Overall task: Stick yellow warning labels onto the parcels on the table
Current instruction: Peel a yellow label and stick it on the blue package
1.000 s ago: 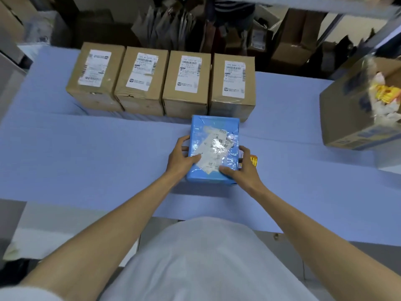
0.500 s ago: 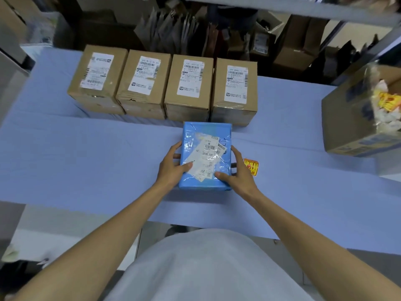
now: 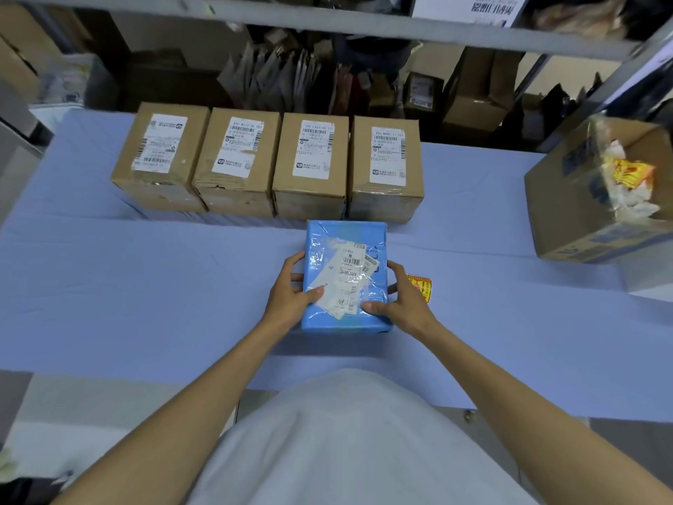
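Grip: left hand (image 3: pixel 291 295) and right hand (image 3: pixel 406 304) clasp blue parcel (image 3: pixel 346 233) by its sides, thumbs on top | yellow warning label (image 3: pixel 421 286) on table (image 3: pixel 145 286), just beside right hand

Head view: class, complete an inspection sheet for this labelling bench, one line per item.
Surface: table covered by a blue sheet.
Job's things: blue parcel in front; row of four brown boxes behind it, no yellow showing on their tops; yellow label beside the right hand.
Clutter: open carton at right, holding paper scraps.
Hands: left hand and right hand grip the blue parcel's sides, thumbs on top.
Cables: nothing seen.
Surroundings: shelf rail overhead; stored cartons behind.
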Action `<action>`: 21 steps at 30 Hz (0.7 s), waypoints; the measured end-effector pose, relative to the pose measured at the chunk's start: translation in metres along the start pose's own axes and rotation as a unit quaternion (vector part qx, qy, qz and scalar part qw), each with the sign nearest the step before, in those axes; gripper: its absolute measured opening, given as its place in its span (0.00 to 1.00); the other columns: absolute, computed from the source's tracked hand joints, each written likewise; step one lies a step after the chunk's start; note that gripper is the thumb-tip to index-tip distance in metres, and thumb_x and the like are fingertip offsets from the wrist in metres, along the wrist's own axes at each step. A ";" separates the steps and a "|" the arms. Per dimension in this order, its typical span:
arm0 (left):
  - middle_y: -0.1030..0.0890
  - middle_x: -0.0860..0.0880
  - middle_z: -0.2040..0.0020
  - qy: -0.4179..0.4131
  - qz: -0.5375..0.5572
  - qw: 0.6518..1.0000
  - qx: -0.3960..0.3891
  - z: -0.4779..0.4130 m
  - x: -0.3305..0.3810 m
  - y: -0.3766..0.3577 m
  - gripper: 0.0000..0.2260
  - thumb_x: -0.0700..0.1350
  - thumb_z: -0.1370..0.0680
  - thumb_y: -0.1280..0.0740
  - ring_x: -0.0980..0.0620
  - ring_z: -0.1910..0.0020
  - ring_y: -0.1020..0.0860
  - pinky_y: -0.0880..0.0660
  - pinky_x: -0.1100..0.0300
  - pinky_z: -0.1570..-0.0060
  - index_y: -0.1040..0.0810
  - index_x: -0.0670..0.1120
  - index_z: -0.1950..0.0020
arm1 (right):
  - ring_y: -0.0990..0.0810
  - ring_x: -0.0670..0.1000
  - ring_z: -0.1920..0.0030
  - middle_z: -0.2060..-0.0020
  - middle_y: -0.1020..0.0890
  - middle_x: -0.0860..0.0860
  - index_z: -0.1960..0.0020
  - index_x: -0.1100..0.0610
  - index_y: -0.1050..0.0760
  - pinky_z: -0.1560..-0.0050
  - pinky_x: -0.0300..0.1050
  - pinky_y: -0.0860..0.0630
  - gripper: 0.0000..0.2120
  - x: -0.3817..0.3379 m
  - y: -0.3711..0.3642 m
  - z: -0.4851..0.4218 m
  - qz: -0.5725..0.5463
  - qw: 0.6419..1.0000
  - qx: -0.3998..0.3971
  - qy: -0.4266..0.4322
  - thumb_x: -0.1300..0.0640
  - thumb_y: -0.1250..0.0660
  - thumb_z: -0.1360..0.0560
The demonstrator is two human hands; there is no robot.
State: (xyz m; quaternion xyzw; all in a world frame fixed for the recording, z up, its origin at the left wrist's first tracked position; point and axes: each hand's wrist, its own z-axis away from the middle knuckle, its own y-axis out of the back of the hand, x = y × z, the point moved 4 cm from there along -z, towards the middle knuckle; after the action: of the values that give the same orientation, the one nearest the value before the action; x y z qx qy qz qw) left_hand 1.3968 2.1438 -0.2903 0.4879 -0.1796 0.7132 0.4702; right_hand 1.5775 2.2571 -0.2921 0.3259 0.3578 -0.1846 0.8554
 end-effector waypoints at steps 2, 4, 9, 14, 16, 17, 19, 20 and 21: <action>0.26 0.49 0.47 0.003 0.001 1.000 -0.001 -0.003 0.001 0.002 0.30 0.37 0.27 0.28 0.53 0.51 0.25 0.25 0.64 0.57 0.36 0.53 0.30 | 0.21 0.52 0.49 0.48 0.26 0.47 0.28 0.45 0.43 0.62 0.38 0.22 0.37 0.001 0.004 0.000 0.010 1.000 -0.014 0.003 0.48 0.26 0.30; 0.25 0.52 0.50 0.006 0.005 1.000 -0.002 -0.005 0.001 0.003 0.31 0.38 0.28 0.27 0.51 0.49 0.24 0.24 0.60 0.54 0.37 0.55 0.30 | 0.19 0.51 0.52 0.49 0.23 0.50 0.28 0.46 0.39 0.62 0.37 0.23 0.31 0.007 0.014 -0.004 0.003 1.000 -0.007 0.007 0.44 0.31 0.27; 0.25 0.50 0.48 -0.002 -0.003 1.000 0.011 -0.007 0.003 0.001 0.29 0.41 0.27 0.27 0.57 0.54 0.25 0.26 0.65 0.59 0.34 0.53 0.31 | 0.21 0.54 0.54 0.50 0.20 0.56 0.36 0.56 0.28 0.53 0.46 0.25 0.17 0.027 0.051 -0.021 0.074 0.987 0.141 -0.012 0.54 0.33 0.23; 0.25 0.49 0.47 0.007 0.005 1.000 0.017 -0.008 0.002 -0.002 0.28 0.39 0.27 0.27 0.56 0.54 0.25 0.26 0.65 0.59 0.34 0.52 0.30 | 0.28 0.59 0.40 0.41 0.26 0.59 0.36 0.57 0.28 0.48 0.52 0.27 0.19 0.043 0.064 -0.038 0.250 0.953 0.168 -0.040 0.58 0.31 0.26; 0.25 0.48 0.46 0.008 0.005 1.000 0.021 -0.009 0.000 -0.002 0.28 0.40 0.27 0.28 0.54 0.53 0.25 0.26 0.65 0.59 0.34 0.52 0.30 | 0.29 0.60 0.40 0.41 0.28 0.59 0.38 0.57 0.28 0.49 0.52 0.27 0.17 0.048 0.059 -0.043 0.274 0.949 0.146 -0.049 0.59 0.31 0.26; 0.25 0.48 0.46 0.008 0.004 1.000 0.022 -0.009 -0.001 -0.002 0.28 0.40 0.27 0.28 0.54 0.53 0.25 0.27 0.66 0.59 0.34 0.52 0.30 | 0.29 0.60 0.42 0.42 0.28 0.59 0.40 0.58 0.28 0.50 0.53 0.26 0.16 0.049 0.057 -0.046 0.283 0.947 0.145 -0.048 0.60 0.31 0.26; 0.26 0.48 0.46 0.006 0.002 1.000 0.024 -0.010 -0.001 -0.003 0.28 0.40 0.27 0.28 0.55 0.53 0.25 0.27 0.66 0.59 0.35 0.52 0.30 | 0.30 0.61 0.43 0.43 0.29 0.60 0.43 0.60 0.28 0.52 0.53 0.26 0.14 0.046 0.054 -0.051 0.290 0.944 0.145 -0.052 0.62 0.31 0.27; 0.26 0.48 0.46 0.005 0.001 1.000 0.025 -0.009 -0.001 -0.003 0.28 0.41 0.27 0.28 0.55 0.53 0.25 0.27 0.66 0.59 0.35 0.52 0.30 | 0.31 0.61 0.42 0.43 0.29 0.60 0.43 0.61 0.28 0.52 0.53 0.27 0.15 0.044 0.052 -0.054 0.292 0.944 0.142 -0.059 0.62 0.30 0.28; 0.26 0.48 0.46 0.005 0.000 1.000 0.027 -0.009 -0.001 -0.003 0.28 0.41 0.27 0.28 0.54 0.52 0.25 0.27 0.67 0.59 0.35 0.52 0.29 | 0.31 0.61 0.41 0.43 0.29 0.60 0.44 0.61 0.28 0.52 0.53 0.27 0.15 0.042 0.051 -0.056 0.295 0.943 0.137 -0.066 0.63 0.29 0.28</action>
State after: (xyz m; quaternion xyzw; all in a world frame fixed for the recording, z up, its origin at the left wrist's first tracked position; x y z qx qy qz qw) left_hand 1.3944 2.1511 -0.2963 0.4969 -0.1580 0.7199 0.4581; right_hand 1.6063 2.3291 -0.3309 0.5180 0.1600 0.0076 0.8402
